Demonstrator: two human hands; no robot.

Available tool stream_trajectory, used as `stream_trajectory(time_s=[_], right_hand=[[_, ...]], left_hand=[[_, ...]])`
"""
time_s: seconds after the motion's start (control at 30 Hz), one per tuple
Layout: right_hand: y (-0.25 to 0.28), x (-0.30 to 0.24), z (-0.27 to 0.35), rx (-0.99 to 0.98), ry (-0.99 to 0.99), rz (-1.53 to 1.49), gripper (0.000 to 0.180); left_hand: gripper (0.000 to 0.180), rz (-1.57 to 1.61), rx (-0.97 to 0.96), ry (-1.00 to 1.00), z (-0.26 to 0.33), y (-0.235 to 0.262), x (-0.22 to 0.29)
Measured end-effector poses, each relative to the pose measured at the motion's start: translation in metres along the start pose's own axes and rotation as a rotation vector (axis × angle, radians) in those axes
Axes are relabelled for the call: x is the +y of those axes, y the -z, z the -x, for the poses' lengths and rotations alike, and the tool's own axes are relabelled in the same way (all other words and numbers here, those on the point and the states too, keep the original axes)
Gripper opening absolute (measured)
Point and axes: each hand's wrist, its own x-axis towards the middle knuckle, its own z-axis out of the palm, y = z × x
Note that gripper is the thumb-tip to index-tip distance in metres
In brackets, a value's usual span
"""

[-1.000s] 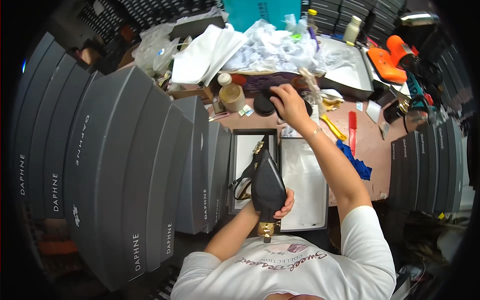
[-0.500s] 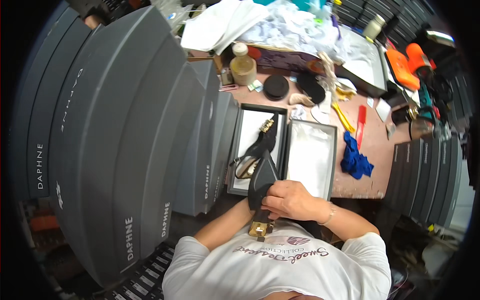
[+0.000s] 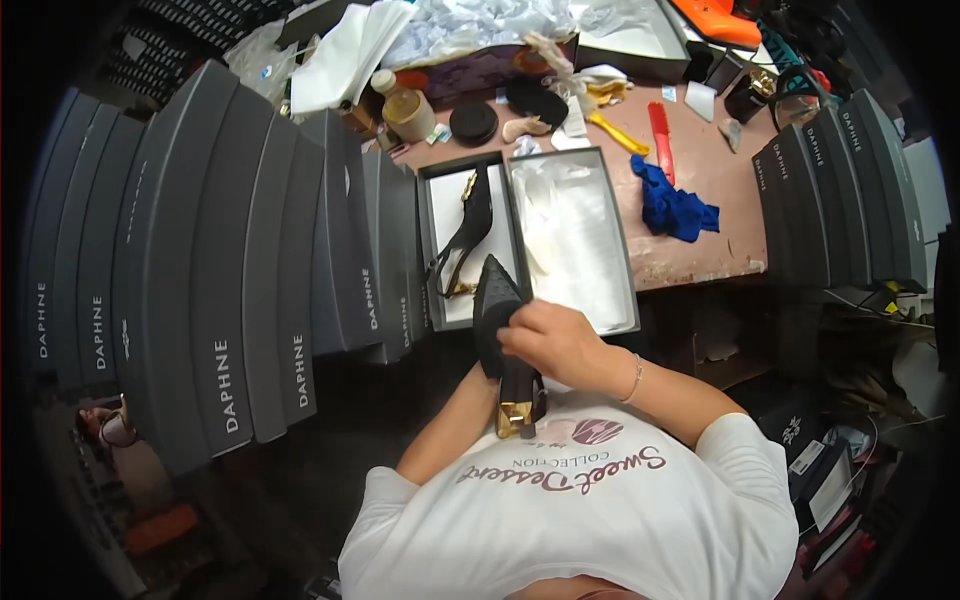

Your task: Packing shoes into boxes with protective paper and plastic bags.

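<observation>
A black pointed shoe (image 3: 492, 310) with a gold-coloured block heel is held sole up in front of my chest, toe pointing away. My left hand (image 3: 484, 384) supports it from underneath; its fingers are hidden behind the shoe. Against the sole's right edge, my right hand (image 3: 550, 337) has its fingers curled and pressed together; whatever they may hold is too small to make out. Just beyond, a second black shoe (image 3: 478, 212) with gold trim and a strap lies on its side in an open grey shoebox (image 3: 433, 318). Beside that sits a box part lined with white paper (image 3: 585, 250).
Stacks of grey shoeboxes (image 3: 200, 280) rise at left, with more boxes (image 3: 835, 190) at right. On the table lie a blue cloth (image 3: 676, 208), a red brush (image 3: 660, 135), a yellow-handled tool (image 3: 620, 132), a round black tin (image 3: 474, 122) and a bottle (image 3: 405, 108).
My view has shifted, so the table appears higher up. The held shoe stays sole up, its toe now more upright in view. My right hand remains at its sole, fingers slightly moved.
</observation>
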Motion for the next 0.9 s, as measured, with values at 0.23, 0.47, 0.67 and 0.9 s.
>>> stream_trajectory(time_s=[0.23,0.47,0.67,0.9], right_hand=[[0.011,-0.019,0.075,-0.522,-0.042,-0.308,0.019],[0.097,0.033,0.042,0.113,-0.318,-0.037,0.021],[0.075,0.133,0.018,0.118,-0.343,0.435,0.064],[-0.029,0.141,0.005,-0.013,-0.412,0.187,0.056]], left_hand=[[0.049,0.119,0.158,-0.22,0.036,-0.012,-0.037],[0.046,0.136,0.299,-0.504,0.055,-0.01,-0.042],[0.031,-0.243,0.588,-0.521,0.04,-0.046,0.013],[0.032,-0.177,0.57,-0.513,0.033,-0.054,0.012]])
